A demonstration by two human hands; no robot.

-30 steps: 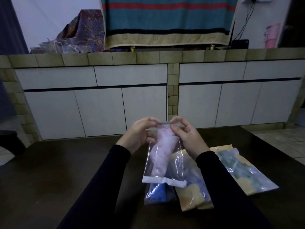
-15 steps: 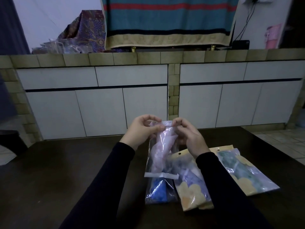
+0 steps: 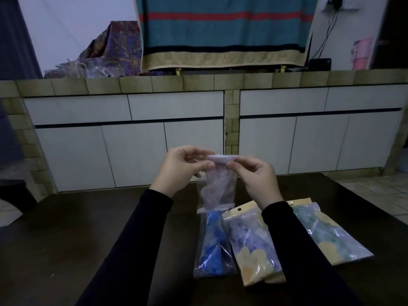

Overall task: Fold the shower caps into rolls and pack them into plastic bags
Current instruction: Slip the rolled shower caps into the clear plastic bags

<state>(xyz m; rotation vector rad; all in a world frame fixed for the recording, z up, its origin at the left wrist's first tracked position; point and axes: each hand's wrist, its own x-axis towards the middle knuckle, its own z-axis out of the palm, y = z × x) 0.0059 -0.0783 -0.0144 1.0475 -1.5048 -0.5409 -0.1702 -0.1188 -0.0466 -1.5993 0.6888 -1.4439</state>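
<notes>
Both hands held a clear bag (image 3: 217,186) up above the table (image 3: 66,239), with a pale pink cap rolled inside it. The left hand (image 3: 178,167) pinched the bag's top edge between thumb and fingers; the right hand (image 3: 257,177) pinched the same edge from the other side. The bag hung down between the wrists, its lower end just over a packed blue bag (image 3: 213,244) lying on the table. Beside the blue bag lay a purple bag (image 3: 254,244) with a yellow card, and beyond that, past the right sleeve (image 3: 295,250), a green bag (image 3: 331,235).
</notes>
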